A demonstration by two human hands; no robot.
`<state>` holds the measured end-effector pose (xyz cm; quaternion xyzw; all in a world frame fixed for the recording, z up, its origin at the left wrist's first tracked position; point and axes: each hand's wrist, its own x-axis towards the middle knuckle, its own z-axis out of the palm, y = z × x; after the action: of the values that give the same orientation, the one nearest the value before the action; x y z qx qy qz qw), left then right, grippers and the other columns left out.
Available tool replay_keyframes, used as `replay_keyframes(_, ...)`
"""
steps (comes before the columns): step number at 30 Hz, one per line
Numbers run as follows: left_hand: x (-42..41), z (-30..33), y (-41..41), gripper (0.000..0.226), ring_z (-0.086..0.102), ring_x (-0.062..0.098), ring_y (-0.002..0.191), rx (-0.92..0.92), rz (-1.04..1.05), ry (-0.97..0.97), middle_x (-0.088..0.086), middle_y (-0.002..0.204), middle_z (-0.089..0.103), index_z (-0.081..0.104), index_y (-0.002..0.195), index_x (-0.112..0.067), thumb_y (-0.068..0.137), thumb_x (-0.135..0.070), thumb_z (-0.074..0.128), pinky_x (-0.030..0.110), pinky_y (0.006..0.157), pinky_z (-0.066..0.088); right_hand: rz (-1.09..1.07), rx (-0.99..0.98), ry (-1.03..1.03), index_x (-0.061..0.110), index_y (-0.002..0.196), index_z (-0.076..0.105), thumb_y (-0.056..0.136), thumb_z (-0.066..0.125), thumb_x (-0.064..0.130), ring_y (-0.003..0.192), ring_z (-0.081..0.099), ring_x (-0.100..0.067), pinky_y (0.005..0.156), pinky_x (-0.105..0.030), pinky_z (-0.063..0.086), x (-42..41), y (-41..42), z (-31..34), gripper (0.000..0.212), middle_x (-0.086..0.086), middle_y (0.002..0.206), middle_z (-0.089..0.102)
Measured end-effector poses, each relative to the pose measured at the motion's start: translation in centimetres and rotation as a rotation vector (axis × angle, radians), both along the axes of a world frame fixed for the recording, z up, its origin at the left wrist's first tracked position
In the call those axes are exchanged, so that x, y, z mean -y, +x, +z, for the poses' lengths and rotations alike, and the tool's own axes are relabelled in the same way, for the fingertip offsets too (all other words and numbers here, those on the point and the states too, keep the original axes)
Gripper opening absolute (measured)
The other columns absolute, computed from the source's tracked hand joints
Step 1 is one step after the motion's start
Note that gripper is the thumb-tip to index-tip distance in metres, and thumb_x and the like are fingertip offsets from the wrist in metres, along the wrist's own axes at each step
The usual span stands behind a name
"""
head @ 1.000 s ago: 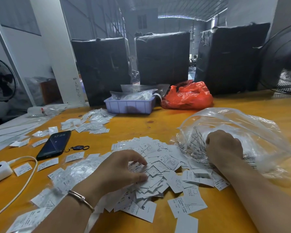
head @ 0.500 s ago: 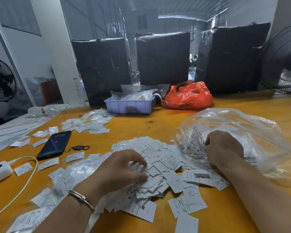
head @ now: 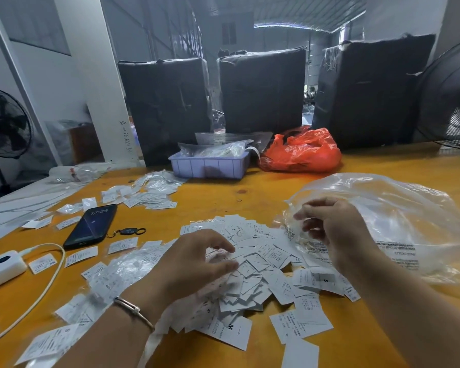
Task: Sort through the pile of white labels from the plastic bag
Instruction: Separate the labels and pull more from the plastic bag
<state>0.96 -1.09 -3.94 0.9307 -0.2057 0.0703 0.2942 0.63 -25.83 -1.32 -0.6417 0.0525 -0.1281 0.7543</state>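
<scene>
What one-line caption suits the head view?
Left hand over white labels; right hand at clear plastic bag.

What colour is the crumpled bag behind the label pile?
Orange-red bag, seen in the head view.

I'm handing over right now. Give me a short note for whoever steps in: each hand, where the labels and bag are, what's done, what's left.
Left hand: over the pile of white paper labels on the yellow wooden table, fingers loosely curled and blurred; whether they hold a label cannot be told.
Right hand: raised at the mouth of the clear plastic bag, fingers blurred; its grip is unclear.
Done: labels lie emptied in a heap in front of the bag; smaller groups lie to the left, near the black phone.
Left: the main heap is still mixed, with S and M tags visible.
</scene>
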Motion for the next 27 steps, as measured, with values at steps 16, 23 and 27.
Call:
replay_keyframes(16, 1.4, 2.0, -1.7, 0.027, 0.07, 0.02, 0.076, -0.447, -0.219, -0.56, 0.011, 0.088, 0.075, 0.074, 0.1, -0.015, 0.074, -0.024, 0.078, 0.024, 0.067, 0.053, 0.751, 0.048, 0.259, 0.009, 0.083, 0.069, 0.066, 0.069, -0.003, 0.068, 0.059, -0.018, 0.064, -0.025, 0.047, -3.2, -1.5, -0.9, 0.021, -0.011, 0.078, 0.062)
replay_keyframes(23, 1.4, 2.2, -1.7, 0.024, 0.066, 0.017, 0.07, -0.398, -0.192, -0.613, 0.009, 0.077, 0.073, 0.076, 0.09, -0.008, 0.072, -0.024, 0.076, 0.027, 0.068, 0.051, 0.658, 0.072, -0.051, 0.021, 0.111, 0.067, 0.064, 0.079, 0.004, 0.078, 0.065, -0.015, 0.069, -0.025, 0.051, -2.6, -1.4, -0.9, 0.051, -0.005, 0.107, 0.07)
replay_keyframes(27, 1.3, 2.3, -1.8, 0.025, 0.065, 0.018, 0.066, -0.386, -0.166, -0.596, 0.01, 0.071, 0.071, 0.075, 0.084, -0.007, 0.072, -0.029, 0.075, 0.028, 0.066, 0.051, 0.547, 0.076, -0.279, 0.017, 0.096, 0.072, 0.066, 0.083, 0.028, 0.073, 0.066, -0.015, 0.067, -0.028, 0.048, -3.0, -1.7, -1.1, 0.034, -0.007, 0.09, 0.073)
